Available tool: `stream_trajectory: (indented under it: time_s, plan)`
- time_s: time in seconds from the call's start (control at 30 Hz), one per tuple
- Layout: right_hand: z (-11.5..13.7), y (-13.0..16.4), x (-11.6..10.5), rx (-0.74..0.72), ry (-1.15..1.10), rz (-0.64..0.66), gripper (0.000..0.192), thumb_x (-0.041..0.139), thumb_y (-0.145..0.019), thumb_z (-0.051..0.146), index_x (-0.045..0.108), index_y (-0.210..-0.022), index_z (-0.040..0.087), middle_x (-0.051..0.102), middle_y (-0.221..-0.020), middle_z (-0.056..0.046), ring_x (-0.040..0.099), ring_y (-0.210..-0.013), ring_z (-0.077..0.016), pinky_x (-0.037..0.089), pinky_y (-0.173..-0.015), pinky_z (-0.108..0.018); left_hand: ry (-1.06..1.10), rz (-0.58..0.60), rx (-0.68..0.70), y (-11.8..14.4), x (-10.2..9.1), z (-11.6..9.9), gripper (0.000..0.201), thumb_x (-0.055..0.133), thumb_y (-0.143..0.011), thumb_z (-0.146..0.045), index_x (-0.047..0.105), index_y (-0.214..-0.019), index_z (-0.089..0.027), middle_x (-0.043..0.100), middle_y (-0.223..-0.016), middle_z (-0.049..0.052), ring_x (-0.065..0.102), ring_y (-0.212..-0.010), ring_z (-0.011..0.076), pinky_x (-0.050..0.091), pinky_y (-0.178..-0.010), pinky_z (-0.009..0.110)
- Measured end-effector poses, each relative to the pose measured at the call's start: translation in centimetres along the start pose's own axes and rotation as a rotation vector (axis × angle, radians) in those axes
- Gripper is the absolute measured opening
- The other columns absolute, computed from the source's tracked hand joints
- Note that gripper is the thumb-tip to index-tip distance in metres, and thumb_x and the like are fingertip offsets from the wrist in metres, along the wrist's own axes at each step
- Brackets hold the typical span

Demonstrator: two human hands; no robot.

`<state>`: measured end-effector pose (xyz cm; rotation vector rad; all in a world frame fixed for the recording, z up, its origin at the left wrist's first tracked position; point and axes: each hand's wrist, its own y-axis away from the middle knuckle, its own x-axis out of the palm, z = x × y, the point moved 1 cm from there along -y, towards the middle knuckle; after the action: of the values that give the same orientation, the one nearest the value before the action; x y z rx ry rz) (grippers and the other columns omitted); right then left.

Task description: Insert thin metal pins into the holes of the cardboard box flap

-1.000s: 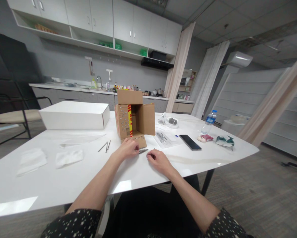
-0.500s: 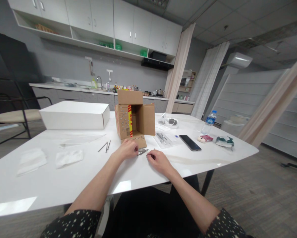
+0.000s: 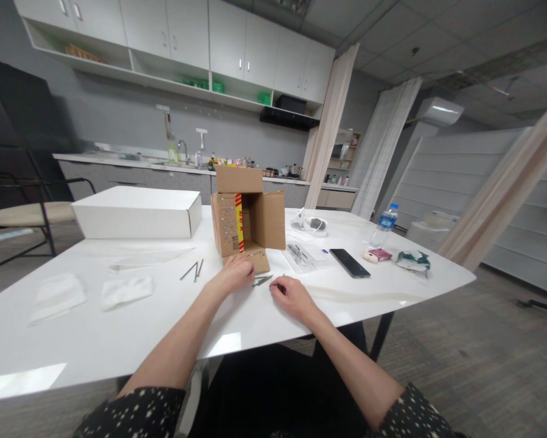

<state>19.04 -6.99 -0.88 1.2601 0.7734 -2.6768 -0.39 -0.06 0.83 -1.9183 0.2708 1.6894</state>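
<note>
My left hand (image 3: pixel 237 274) rests at the front flap of an open cardboard box (image 3: pixel 273 220), its fingers curled in. What those fingers hold, if anything, is hidden. Just right of them, several metal nails (image 3: pixel 263 280) lie in a small bunch on the white table. Across the bunch, my right hand (image 3: pixel 295 296) sits on the tabletop with thumb and fingertips brought together; a small dark thing seems to show there, too small to name. Several loose nails (image 3: pixel 195 271) lie left of my left hand. Small round silvery spots dot the box's left flap (image 3: pixel 229 225).
A white box (image 3: pixel 136 213) stands at the back left, with white tissues (image 3: pixel 126 293) in front. Right of the cardboard box are a clear bag with metal pieces (image 3: pixel 303 258), a phone (image 3: pixel 350 263), a pink packet (image 3: pixel 377 255), a water bottle (image 3: pixel 386 225) and a crumpled green-white wrapper (image 3: pixel 413 261).
Both hands stay in nearly the same place. The nails between them appear shifted very slightly; nothing else on the table has visibly moved.
</note>
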Motion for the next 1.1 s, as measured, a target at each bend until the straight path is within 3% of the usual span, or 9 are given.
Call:
stream_trajectory:
  time_s: [0.17,0.33,0.47,0.63,1.1]
  plan:
    - [-0.1,0.0,0.0,-0.003,0.002,-0.001,0.016,0.054,-0.084,0.014,0.069,-0.082,0.018,0.068,-0.08,-0.003,0.057,-0.072,-0.0149,0.041,-0.068,-0.024,-0.012,-0.086,-0.068,-0.1,0.1,0.3,0.028,0.033,-0.096,-0.027,0.059,-0.097,-0.016,0.064,-0.107,0.016,0.056,-0.105,0.0294,0.04,-0.087,0.042]
    - [0.0,-0.1,0.0,0.0,0.005,0.001,0.017,0.054,-0.084,0.014,0.07,-0.082,0.018,0.068,-0.08,-0.003,0.057,-0.071,-0.0151,0.041,-0.068,-0.025,0.076,-0.162,-0.15,-0.3,-1.0,0.8,0.03,0.029,-0.098,-0.027,0.056,-0.101,-0.016,0.066,-0.102,0.013,0.059,-0.099,0.0271,0.039,-0.088,0.042]
    - [0.1,0.0,-0.1,-0.002,0.004,-0.003,0.016,0.054,-0.084,0.014,0.069,-0.082,0.018,0.068,-0.08,-0.003,0.057,-0.071,-0.0151,0.041,-0.067,-0.025,0.174,-0.364,-0.238,-0.3,-2.4,1.6,0.026,0.035,-0.096,-0.028,0.058,-0.099,-0.018,0.067,-0.103,0.012,0.059,-0.102,0.0261,0.041,-0.09,0.041]
    - [0.3,0.0,-0.2,0.013,0.006,0.007,0.017,0.054,-0.084,0.013,0.07,-0.083,0.018,0.069,-0.081,-0.003,0.057,-0.072,-0.0154,0.041,-0.068,-0.025,0.26,-0.525,-0.211,-0.1,-2.9,2.7,0.025,0.039,-0.094,-0.029,0.062,-0.097,-0.019,0.066,-0.102,0.01,0.059,-0.1,0.0232,0.045,-0.092,0.039]
    - [0.2,0.0,-0.2,0.01,0.003,0.003,0.017,0.053,-0.084,0.015,0.069,-0.082,0.019,0.068,-0.08,-0.003,0.057,-0.072,-0.0157,0.041,-0.068,-0.025,0.178,-0.452,-0.228,-0.1,-2.7,3.5,0.033,0.038,-0.094,-0.03,0.068,-0.103,-0.019,0.068,-0.101,0.009,0.061,-0.1,0.024,0.046,-0.09,0.038]
